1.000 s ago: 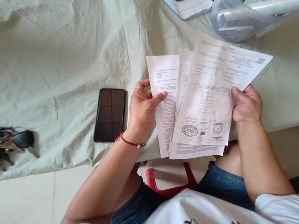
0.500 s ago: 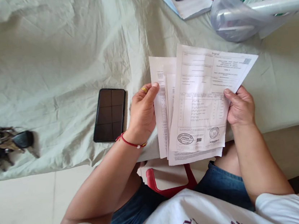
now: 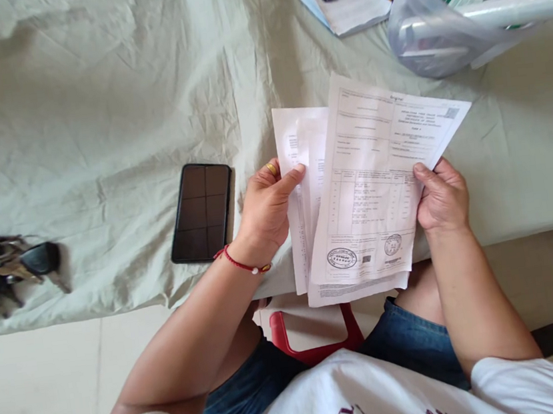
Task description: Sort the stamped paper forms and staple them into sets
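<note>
Left hand [image 3: 264, 210]: fingers pinched on the left edge of the papers [image 3: 365, 189], thumb on the front of the rear sheets, gold ring on one finger, red string bracelet [image 3: 241, 263] at the wrist. Right hand [image 3: 440, 197]: fingers closed on the right edge of the same papers, thumb on the front of the top sheet. Papers fanned, a few sheets, top one tilted, printed table with two round stamps near its lower edge. They are held up over the near edge of the tabletop [image 3: 95, 122], which is covered in wrinkled pale cloth. Phone [image 3: 201, 213] lies face up just left of the left hand. Keys [image 3: 6, 267] far left. Notepad with pen [image 3: 345, 5] and clear plastic jug [image 3: 439, 19] at the far right.
</note>
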A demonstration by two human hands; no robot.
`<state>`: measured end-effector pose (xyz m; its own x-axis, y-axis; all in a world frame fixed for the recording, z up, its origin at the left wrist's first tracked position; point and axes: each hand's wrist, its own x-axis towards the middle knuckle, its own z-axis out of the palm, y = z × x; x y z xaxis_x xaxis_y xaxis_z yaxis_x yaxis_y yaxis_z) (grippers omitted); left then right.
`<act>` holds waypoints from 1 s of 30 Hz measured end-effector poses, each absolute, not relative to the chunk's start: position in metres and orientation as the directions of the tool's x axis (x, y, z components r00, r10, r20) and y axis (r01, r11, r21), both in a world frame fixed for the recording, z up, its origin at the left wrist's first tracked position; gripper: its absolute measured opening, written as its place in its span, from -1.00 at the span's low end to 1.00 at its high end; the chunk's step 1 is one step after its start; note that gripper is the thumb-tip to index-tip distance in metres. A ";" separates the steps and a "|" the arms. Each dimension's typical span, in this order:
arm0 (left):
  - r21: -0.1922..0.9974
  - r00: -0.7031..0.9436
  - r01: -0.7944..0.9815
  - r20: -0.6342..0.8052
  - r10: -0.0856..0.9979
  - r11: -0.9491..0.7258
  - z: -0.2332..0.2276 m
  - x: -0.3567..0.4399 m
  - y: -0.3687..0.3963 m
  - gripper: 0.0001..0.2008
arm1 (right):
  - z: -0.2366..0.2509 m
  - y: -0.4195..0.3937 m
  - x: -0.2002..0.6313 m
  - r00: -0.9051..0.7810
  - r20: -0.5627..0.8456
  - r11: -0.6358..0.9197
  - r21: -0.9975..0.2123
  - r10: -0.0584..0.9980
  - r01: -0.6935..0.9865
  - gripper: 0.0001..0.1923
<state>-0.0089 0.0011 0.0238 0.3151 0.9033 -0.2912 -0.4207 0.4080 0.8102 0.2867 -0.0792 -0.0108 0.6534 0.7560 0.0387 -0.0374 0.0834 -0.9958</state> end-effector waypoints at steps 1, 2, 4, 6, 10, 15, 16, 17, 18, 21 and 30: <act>0.813 0.306 -0.422 -0.290 0.907 0.402 0.023 -0.009 0.001 -0.59 | -0.012 -0.079 0.290 0.662 0.045 0.087 -0.996 0.748 -0.031 -0.61; 0.815 0.296 -0.423 -0.287 0.911 0.395 0.022 -0.009 0.002 -0.56 | -0.013 -0.079 0.293 0.674 0.050 0.092 -0.995 0.737 -0.027 -0.62; 0.821 0.281 -0.424 -0.281 0.918 0.381 0.022 -0.009 0.002 -0.51 | -0.016 -0.079 0.300 0.703 0.057 0.101 -0.995 0.709 -0.022 -0.61; 0.825 0.274 -0.425 -0.275 0.921 0.373 0.022 -0.009 0.002 -0.49 | -0.016 -0.079 0.303 0.721 0.055 0.103 -0.994 0.690 -0.023 -0.60; 0.822 0.276 -0.429 -0.276 0.921 0.375 0.023 -0.008 0.002 -0.47 | -0.011 -0.081 0.297 0.656 0.006 0.056 -0.997 0.755 -0.056 -0.52; 0.837 0.235 -0.410 -0.287 0.929 0.362 0.021 -0.008 0.003 -0.63 | -0.004 -0.083 0.280 0.473 -0.161 -0.117 -0.986 0.866 -0.121 -0.39; 0.839 0.222 -0.408 -0.291 0.931 0.360 0.020 -0.008 0.004 -0.68 | -0.004 -0.083 0.279 0.464 -0.179 -0.136 -0.983 0.867 -0.126 -0.39; 0.839 0.213 -0.407 -0.297 0.931 0.361 0.020 -0.009 0.004 -0.72 | -0.004 -0.084 0.279 0.468 -0.187 -0.141 -0.981 0.864 -0.131 -0.39; 0.839 0.207 -0.405 -0.303 0.930 0.363 0.020 -0.010 0.005 -0.73 | -0.005 -0.083 0.280 0.480 -0.186 -0.137 -0.981 0.858 -0.134 -0.40; 0.840 0.182 -0.404 -0.313 0.932 0.361 0.022 -0.012 0.005 -0.53 | -0.009 -0.082 0.287 0.543 -0.152 -0.102 -0.987 0.826 -0.122 -0.44; 0.843 0.160 -0.432 -0.277 0.947 0.320 0.024 -0.011 0.004 -0.44 | -0.013 -0.080 0.293 0.621 -0.146 -0.092 -0.989 0.770 -0.118 -0.29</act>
<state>-0.0113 0.0040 0.0239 0.1601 0.9473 -0.2774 -0.4323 0.3200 0.8430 0.2935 -0.0801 -0.0131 0.6205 0.7705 -0.1461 -0.1184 -0.0921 -0.9887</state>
